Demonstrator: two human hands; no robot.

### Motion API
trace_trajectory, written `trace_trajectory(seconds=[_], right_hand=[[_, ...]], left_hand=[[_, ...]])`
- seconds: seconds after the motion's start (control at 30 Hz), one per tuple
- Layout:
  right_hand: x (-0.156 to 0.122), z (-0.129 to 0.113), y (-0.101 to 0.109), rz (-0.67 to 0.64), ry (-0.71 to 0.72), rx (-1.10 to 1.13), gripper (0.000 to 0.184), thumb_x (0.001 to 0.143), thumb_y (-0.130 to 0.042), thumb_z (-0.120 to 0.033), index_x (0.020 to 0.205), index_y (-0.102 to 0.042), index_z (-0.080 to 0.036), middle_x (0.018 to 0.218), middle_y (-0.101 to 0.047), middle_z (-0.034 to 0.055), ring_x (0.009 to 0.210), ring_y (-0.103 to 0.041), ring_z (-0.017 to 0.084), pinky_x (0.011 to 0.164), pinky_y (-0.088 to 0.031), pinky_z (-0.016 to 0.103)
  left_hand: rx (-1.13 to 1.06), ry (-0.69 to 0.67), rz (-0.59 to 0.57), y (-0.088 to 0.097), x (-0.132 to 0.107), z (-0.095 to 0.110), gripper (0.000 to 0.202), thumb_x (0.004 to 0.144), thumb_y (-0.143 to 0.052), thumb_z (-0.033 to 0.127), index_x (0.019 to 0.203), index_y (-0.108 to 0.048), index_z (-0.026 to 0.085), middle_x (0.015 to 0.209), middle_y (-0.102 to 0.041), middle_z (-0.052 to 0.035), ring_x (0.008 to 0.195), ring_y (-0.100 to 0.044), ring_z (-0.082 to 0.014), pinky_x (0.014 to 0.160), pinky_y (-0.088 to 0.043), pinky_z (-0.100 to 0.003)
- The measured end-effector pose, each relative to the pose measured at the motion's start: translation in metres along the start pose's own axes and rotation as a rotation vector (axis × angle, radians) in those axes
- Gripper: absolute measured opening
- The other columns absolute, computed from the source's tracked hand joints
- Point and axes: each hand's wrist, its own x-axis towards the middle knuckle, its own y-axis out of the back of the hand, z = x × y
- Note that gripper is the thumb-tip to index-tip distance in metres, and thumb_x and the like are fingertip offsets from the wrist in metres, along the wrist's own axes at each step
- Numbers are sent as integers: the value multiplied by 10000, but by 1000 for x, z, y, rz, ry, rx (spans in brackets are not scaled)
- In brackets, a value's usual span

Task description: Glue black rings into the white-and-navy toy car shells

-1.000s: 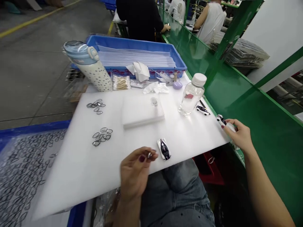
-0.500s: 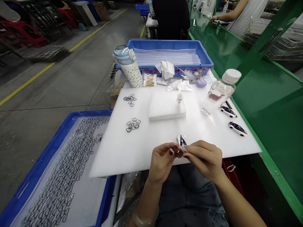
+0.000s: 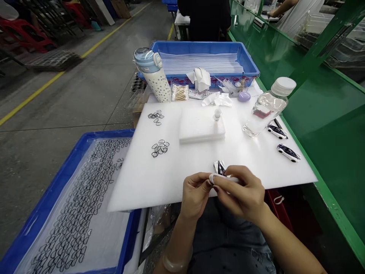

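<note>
Hands (image 3: 246, 193) meet at white cloth (image 3: 211, 178); blue tray (image 3: 43, 209) holds rings (image 3: 72, 213).

Honestly can't read a single word here. There's tiny print on the flat packet (image 3: 201, 94) and red markings along the blue tub (image 3: 182, 80), both too small to make out.
</note>
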Motion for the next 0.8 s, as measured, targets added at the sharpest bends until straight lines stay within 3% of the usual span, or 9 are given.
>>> trace_trajectory(seconds=[0.13,0.3,0.4,0.47,0.57,0.67,0.8], right_hand=[[2,0,10,-105,6,60,168,873,-607,-130,973,-727,-192,879,-651,58,487,-512,58,475,-487,216],[-4,13,29,2,-255,170,194,883,-621,-111,959,-743,-242,818,-714,35,655,-667,137,543,-518,246],[-13,24,25,22,-406,234,162,890,-631,-141,911,-755,-243,782,-741,19,681,-688,156,591,-536,269],[-19,30,18,-21,-493,227,147,898,-629,-175,886,-762,-236,783,-752,20,689,-695,162,613,-541,279],[-23,36,9,-93,-575,175,156,910,-614,-220,894,-769,-234,807,-761,30,717,-704,174,633,-542,289],[-23,38,5,-152,-590,140,140,901,-624,-237,908,-763,-225,800,-749,28,705,-692,165,632,-533,280],[-22,38,5,-219,-603,144,77,864,-679,-244,879,-746,-210,800,-727,19,707,-684,151,617,-515,262]], left_hand=[[-3,1,-16,0,0,1,243,605,-932,379,739,-807,219,669,-757,-41,576,-692,-128,612,-601,-221],[78,-37,-50,2,0,3,294,633,-909,423,779,-809,188,681,-762,-67,589,-712,-160,620,-629,-259],[390,-216,-51,6,0,7,204,719,-858,356,816,-800,186,731,-772,-64,652,-730,-184,656,-639,-287],[745,-436,-33,9,1,9,96,774,-807,245,857,-793,200,813,-785,-56,730,-741,-192,714,-636,-301],[1163,-740,-27,11,1,7,114,825,-737,162,922,-777,208,852,-777,-44,755,-733,-182,724,-623,-299],[1314,-868,-117,10,0,2,140,860,-704,149,981,-754,198,839,-750,-45,733,-714,-163,688,-605,-270],[1375,-892,-230,9,1,-3,143,878,-692,158,1013,-734,174,832,-722,-55,739,-692,-171,694,-592,-289]])
